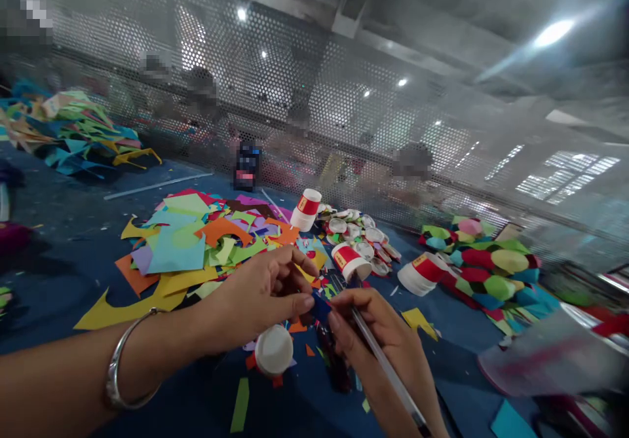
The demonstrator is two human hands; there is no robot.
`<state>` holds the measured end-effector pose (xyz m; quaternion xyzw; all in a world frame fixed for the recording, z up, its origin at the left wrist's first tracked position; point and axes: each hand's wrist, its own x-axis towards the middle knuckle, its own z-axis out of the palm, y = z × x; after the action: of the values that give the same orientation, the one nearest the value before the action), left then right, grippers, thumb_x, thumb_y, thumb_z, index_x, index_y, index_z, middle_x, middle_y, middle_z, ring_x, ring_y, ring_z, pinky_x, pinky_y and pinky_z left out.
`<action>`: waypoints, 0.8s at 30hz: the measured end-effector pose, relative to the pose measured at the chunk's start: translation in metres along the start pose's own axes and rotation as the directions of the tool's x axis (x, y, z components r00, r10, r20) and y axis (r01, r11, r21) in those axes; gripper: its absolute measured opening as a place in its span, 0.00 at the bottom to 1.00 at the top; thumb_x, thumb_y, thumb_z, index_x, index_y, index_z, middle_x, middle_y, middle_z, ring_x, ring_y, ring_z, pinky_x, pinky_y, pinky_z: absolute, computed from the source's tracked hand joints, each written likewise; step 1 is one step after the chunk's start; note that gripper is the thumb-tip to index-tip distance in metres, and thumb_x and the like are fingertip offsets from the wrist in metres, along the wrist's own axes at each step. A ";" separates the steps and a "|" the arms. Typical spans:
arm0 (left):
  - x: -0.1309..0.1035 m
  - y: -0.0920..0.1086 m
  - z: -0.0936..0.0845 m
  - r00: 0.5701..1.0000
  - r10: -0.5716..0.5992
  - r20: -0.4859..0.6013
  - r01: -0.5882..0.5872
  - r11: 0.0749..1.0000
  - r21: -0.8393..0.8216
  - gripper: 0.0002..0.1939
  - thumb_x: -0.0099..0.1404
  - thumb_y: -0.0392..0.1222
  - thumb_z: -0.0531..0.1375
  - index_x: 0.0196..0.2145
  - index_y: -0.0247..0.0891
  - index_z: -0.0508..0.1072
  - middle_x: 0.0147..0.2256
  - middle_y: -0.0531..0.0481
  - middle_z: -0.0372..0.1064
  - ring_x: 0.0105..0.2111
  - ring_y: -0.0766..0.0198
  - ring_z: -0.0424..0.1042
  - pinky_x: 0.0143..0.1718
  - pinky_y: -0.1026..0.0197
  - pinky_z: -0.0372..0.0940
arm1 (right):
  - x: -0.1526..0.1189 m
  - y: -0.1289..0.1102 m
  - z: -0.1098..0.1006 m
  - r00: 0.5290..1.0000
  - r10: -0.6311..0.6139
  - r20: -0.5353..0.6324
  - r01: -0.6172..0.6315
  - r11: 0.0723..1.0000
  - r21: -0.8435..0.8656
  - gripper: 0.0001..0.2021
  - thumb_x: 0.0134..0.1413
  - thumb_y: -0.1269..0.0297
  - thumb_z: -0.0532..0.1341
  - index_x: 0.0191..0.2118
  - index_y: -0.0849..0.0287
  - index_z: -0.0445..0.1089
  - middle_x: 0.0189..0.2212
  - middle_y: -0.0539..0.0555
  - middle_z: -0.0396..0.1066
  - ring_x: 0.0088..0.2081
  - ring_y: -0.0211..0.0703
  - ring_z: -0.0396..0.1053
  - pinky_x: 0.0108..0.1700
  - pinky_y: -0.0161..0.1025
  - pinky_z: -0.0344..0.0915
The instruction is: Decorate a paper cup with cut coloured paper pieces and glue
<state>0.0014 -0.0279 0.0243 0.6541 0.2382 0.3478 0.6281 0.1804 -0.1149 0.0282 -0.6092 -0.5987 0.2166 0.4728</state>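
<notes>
My left hand [268, 291], with a silver bangle at the wrist, pinches a small dark blue piece [322, 306], which looks like paper or felt, between thumb and fingers. My right hand [381, 330] grips the other side of that piece between thumb and index finger. A clear-barrelled pen [388, 366] also rests in the right hand, slanting down toward the wrist. Just below the left hand stands a white round cup-like thing [274, 351] with coloured scraps around its base. Beyond the right hand lies a tilted white cylinder with a red band [350, 261].
Coloured cut sheets [179, 241] are heaped at left, with another heap [73, 130] farther back. White round pieces [363, 232] and more red-banded cylinders [305, 209] lie beyond. Multicoloured patchwork pieces [491, 261] and a translucent tub [545, 356] stand right. A phone [247, 165] leans against the perforated screen [275, 65].
</notes>
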 end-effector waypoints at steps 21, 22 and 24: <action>-0.005 -0.026 -0.019 0.948 -0.273 -0.167 0.230 0.944 -0.238 0.11 0.62 0.41 0.66 0.41 0.36 0.74 0.33 0.55 0.72 0.30 0.70 0.70 0.35 0.64 0.67 | 0.013 0.046 0.003 0.812 -0.206 0.547 0.483 0.762 -0.431 0.16 0.62 0.78 0.50 0.47 0.63 0.73 0.39 0.62 0.75 0.40 0.51 0.73 0.41 0.47 0.72; -0.005 -0.027 -0.018 0.947 -0.276 -0.163 0.233 0.942 -0.243 0.11 0.62 0.41 0.66 0.41 0.36 0.73 0.33 0.54 0.72 0.30 0.70 0.71 0.36 0.64 0.67 | 0.014 0.048 0.003 0.807 -0.205 0.554 0.497 0.742 -0.449 0.16 0.62 0.79 0.50 0.47 0.63 0.73 0.39 0.62 0.75 0.40 0.51 0.72 0.41 0.48 0.72; -0.004 -0.029 -0.018 0.950 -0.268 -0.159 0.224 0.942 -0.249 0.12 0.62 0.41 0.66 0.41 0.35 0.73 0.33 0.54 0.73 0.31 0.69 0.72 0.36 0.63 0.68 | 0.014 0.052 0.003 0.799 -0.208 0.564 0.520 0.710 -0.475 0.17 0.62 0.80 0.50 0.47 0.63 0.74 0.40 0.62 0.75 0.40 0.52 0.71 0.42 0.49 0.72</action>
<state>-0.0114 -0.0166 -0.0058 0.5065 0.3359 0.3524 0.7116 0.2074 -0.0924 -0.0127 -0.5209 -0.8428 0.0524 0.1249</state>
